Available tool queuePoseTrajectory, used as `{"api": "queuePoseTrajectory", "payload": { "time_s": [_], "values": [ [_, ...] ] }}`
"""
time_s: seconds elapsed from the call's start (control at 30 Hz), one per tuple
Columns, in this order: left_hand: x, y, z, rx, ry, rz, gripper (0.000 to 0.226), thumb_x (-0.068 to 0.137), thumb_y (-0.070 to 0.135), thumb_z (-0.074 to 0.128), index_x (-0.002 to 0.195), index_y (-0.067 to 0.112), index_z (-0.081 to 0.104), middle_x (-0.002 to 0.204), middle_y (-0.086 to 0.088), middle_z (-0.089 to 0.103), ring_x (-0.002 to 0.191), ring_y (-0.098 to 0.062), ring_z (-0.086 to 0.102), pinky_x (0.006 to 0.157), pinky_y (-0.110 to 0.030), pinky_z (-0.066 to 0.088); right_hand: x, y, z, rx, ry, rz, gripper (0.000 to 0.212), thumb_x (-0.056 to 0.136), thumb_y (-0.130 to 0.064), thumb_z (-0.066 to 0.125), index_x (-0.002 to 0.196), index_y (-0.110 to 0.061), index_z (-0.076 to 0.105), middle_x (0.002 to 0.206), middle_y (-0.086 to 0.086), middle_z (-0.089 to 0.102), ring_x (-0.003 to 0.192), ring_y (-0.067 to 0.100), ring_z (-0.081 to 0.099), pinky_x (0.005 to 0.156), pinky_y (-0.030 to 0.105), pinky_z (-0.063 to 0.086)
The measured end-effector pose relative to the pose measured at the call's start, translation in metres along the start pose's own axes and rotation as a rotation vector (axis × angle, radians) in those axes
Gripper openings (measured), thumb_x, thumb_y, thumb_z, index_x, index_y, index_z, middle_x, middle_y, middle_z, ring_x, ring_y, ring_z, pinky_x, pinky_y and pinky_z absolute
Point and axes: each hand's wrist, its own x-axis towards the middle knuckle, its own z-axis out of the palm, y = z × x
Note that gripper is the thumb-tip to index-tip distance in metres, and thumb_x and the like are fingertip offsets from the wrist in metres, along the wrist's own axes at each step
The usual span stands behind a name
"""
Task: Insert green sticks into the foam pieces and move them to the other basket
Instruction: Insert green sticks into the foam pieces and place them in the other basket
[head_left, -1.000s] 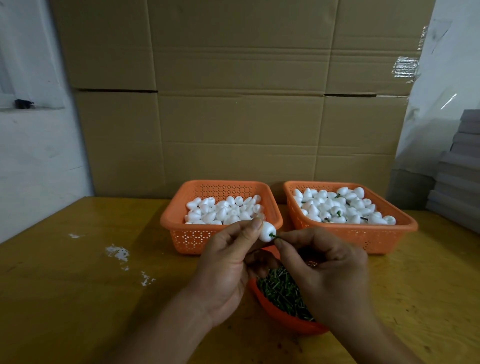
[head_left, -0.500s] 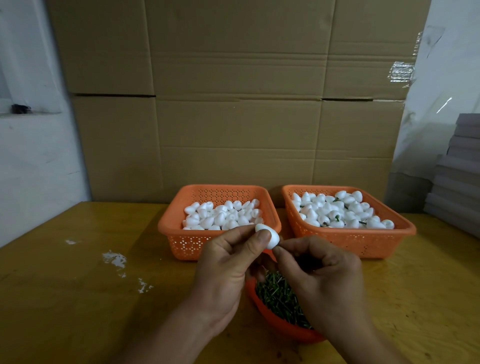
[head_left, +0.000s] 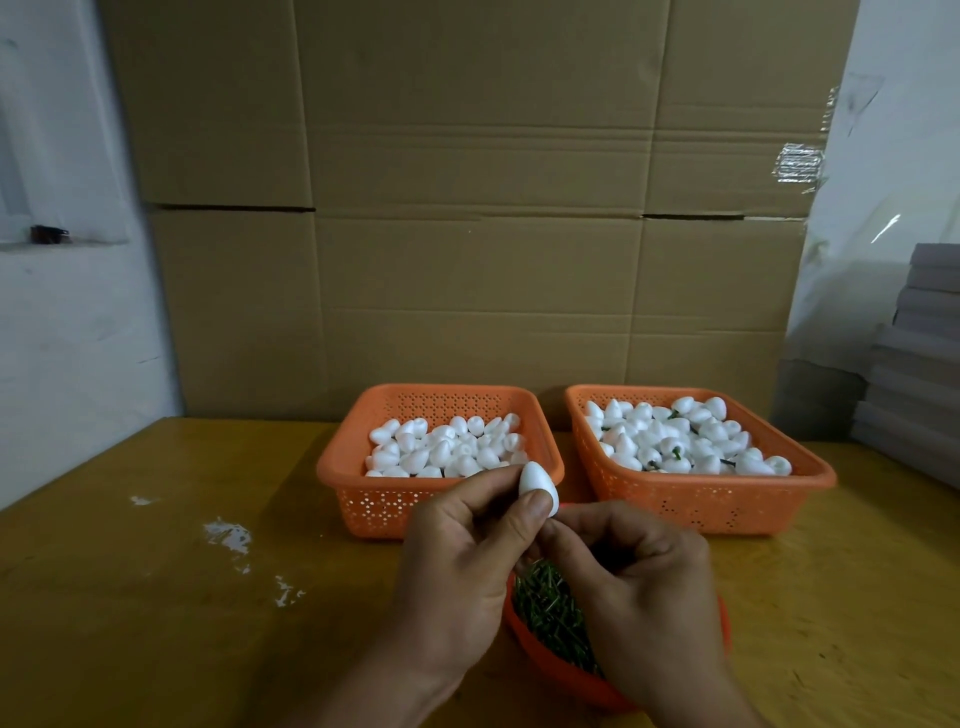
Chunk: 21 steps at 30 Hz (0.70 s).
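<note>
Pinching a white foam piece (head_left: 538, 489) between left hand (head_left: 457, 566) thumb and fingertips above the bowl of green sticks (head_left: 545, 613) near the tabletop's front edge, right hand (head_left: 639, 582) fingers curled at its lower end, stick hidden.

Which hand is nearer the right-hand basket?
Right. The right hand sits just in front of the right-hand basket; the left hand is further left, before the other basket.
</note>
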Motion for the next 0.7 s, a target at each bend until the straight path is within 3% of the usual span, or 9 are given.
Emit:
{"api": "queuePoseTrajectory", "payload": {
  "time_s": [0.13,0.2,0.27,0.4,0.5,0.6,0.7],
  "values": [
    [-0.001,0.002,0.0,0.041,-0.007,0.045,0.019,0.091,0.033,0.065,0.104,0.025,0.075,0.076,0.011,0.07,0.073,0.001,0.063,0.065,-0.014,0.048,-0.004,-0.001,0.004,0.003,0.011,0.016,0.017,0.081,-0.015,0.078,0.079,-0.032,0.077,0.068,-0.01,0.075,0.062,0.011,0.073,0.059,0.034,0.059],
    [-0.001,0.002,0.001,0.065,-0.016,0.05,0.018,0.091,0.036,0.063,0.105,0.032,0.074,0.079,0.008,0.071,0.075,0.001,0.063,0.067,-0.018,0.049,-0.005,-0.001,0.005,0.021,0.022,0.015,0.019,0.08,-0.014,0.079,0.077,-0.033,0.078,0.067,-0.009,0.075,0.061,0.011,0.073,0.058,0.027,0.059],
    [-0.002,0.003,0.002,0.076,-0.025,0.049,0.02,0.09,0.042,0.063,0.107,0.038,0.073,0.084,0.006,0.072,0.08,-0.001,0.065,0.069,-0.02,0.051,-0.005,-0.001,0.007,0.078,0.029,0.034,0.013,0.076,-0.021,0.078,0.075,-0.034,0.079,0.066,-0.007,0.075,0.061,0.01,0.073,0.056,0.019,0.057],
    [-0.001,0.002,0.002,0.032,-0.008,0.008,0.026,0.085,0.042,0.069,0.11,0.037,0.074,0.092,0.007,0.075,0.089,-0.003,0.069,0.073,-0.017,0.052,-0.004,-0.001,0.008,0.134,0.021,0.048,0.007,0.073,-0.03,0.074,0.074,-0.034,0.079,0.068,-0.004,0.076,0.063,0.012,0.074,0.058,0.018,0.056],
    [0.0,0.0,0.002,0.038,0.028,-0.008,0.037,0.078,0.051,0.07,0.108,0.032,0.076,0.084,0.012,0.072,0.084,-0.001,0.065,0.069,-0.016,0.051,-0.004,0.0,0.009,0.146,0.035,0.027,0.005,0.073,-0.03,0.075,0.074,-0.033,0.079,0.067,-0.003,0.076,0.06,0.011,0.073,0.055,0.017,0.055],
    [-0.001,0.001,0.003,0.045,0.023,-0.011,0.026,0.081,0.05,0.07,0.104,0.038,0.075,0.077,0.013,0.071,0.075,0.002,0.066,0.065,-0.016,0.05,-0.006,0.003,0.011,0.133,0.064,0.012,0.004,0.072,-0.032,0.076,0.074,-0.03,0.079,0.066,-0.001,0.075,0.058,0.015,0.073,0.054,0.027,0.058],
    [-0.003,0.0,0.004,0.103,0.01,-0.006,0.033,0.079,0.061,0.061,0.108,0.048,0.07,0.091,0.011,0.075,0.09,-0.002,0.07,0.073,-0.024,0.055,-0.008,0.008,0.014,0.109,0.111,0.006,0.001,0.071,-0.028,0.078,0.071,-0.029,0.078,0.063,0.001,0.074,0.054,0.023,0.071,0.051,0.038,0.057]
  ]
}}
